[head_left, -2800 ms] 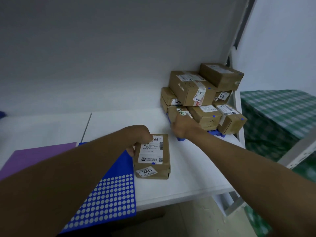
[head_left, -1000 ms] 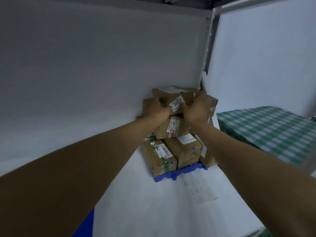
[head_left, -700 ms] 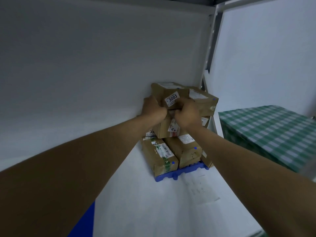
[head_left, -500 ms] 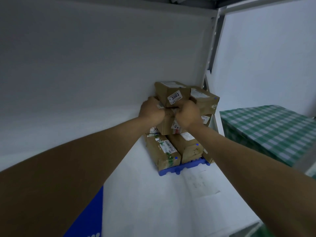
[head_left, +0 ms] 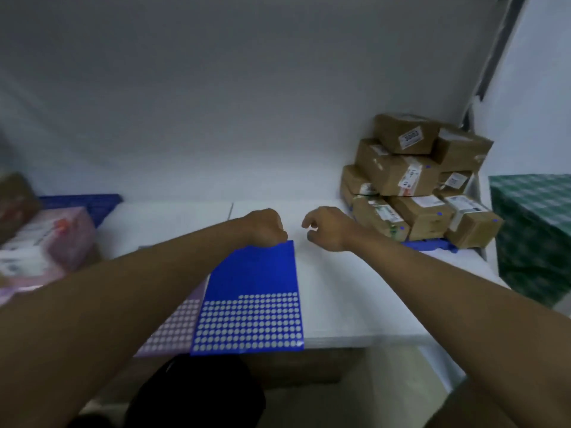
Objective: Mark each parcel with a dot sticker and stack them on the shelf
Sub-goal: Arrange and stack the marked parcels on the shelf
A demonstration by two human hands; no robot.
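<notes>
Two hands hover over the white tabletop (head_left: 340, 288), neither holding anything. The left hand (head_left: 266, 229) is curled into a loose fist, its knuckles at the far edge of the blue dot sticker sheet (head_left: 251, 299); whether it touches the sheet cannot be told. The right hand (head_left: 328, 228) hangs just beside it, apart from it, fingers loosely bent and its grip slack around nothing.

The blue sheet lies flat near the front edge, its near half covered in rows of pale dots. A purple sticker sheet (head_left: 173, 332) lies partly under its left side. The parcel stack (head_left: 414, 180) of brown cardboard boxes stands in the far right corner on a blue pallet (head_left: 429, 244), well apart from both hands. The top parcel (head_left: 404, 138) bears a white numbered label, blurred. At the far left sit a pink package (head_left: 46, 239) and a blue tray (head_left: 89, 202). A green checked cloth (head_left: 534, 230) shows at the right.
</notes>
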